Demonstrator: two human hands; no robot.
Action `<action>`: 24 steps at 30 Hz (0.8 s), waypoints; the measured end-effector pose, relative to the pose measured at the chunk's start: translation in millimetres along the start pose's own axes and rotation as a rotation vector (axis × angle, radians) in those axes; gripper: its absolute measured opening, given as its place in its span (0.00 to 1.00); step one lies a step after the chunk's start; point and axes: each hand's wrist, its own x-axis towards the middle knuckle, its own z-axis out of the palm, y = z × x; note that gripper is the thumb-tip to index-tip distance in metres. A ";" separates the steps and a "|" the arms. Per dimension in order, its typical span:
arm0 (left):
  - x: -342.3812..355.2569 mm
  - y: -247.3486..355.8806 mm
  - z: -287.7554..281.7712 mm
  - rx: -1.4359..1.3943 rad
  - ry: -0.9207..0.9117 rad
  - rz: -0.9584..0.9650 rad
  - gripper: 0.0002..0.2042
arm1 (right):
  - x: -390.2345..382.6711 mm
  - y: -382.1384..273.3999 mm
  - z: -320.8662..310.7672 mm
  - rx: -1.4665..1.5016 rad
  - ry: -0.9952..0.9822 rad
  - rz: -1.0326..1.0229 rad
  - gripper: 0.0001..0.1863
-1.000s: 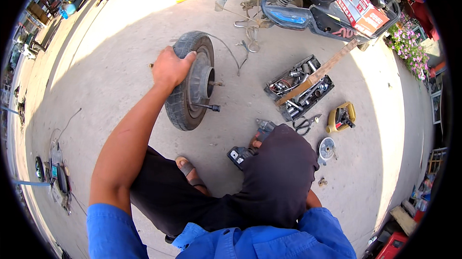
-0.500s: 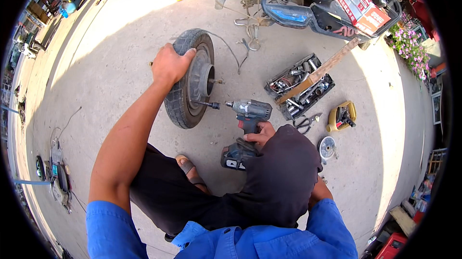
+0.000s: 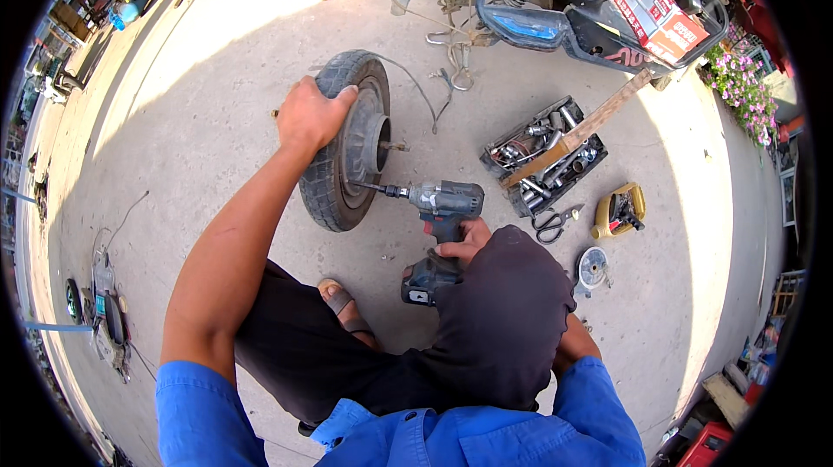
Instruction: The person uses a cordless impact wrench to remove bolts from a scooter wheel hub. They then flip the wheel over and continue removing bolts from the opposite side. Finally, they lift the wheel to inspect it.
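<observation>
Head view: left hand point(image 3: 314, 120) is closed over the top of the wheel point(image 3: 332, 202), fingers across the tread and thumb on the side facing right. Right hand point(image 3: 468, 241) is wrapped around the handle of a grey cordless driver point(image 3: 451, 199), partly hidden by the right knee. The wheel stands on its tread on the concrete ground point(image 3: 252, 103), ahead of the person and left of centre, leaning slightly. A short axle point(image 3: 397, 147) projects from its hub. The driver points left, its nose meeting a dark shaft point(image 3: 392, 191) that reaches the wheel's side below the axle; whether the shaft's tip is seated in a fastener is too small to tell. A thin cable point(image 3: 423, 101) trails from behind the wheel.

Right of the wheel, a dark tray point(image 3: 488, 163) contains sockets and metal tools, with a wooden bar point(image 3: 599, 124) lying across it. Scissors point(image 3: 548, 228) lie just beside the tray. Nearby are a cut yellow container point(image 3: 601, 222) with tools inside and a round metal part point(image 3: 593, 267). At the upper right stands a dark vehicle frame point(image 3: 525, 26) bearing a red and white carton point(image 3: 646, 9).
</observation>
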 end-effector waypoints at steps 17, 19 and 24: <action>2.3 -7.5 1.5 0.001 0.029 0.004 0.37 | 18.1 -65.0 18.0 0.400 -0.136 -0.011 0.19; 1.6 -6.4 1.9 0.001 0.029 -0.001 0.37 | 16.0 -66.2 22.6 0.531 -0.178 0.045 0.17; 2.6 3.4 4.9 -0.011 0.042 0.051 0.37 | 3.6 -73.4 26.2 0.671 -0.184 0.011 0.11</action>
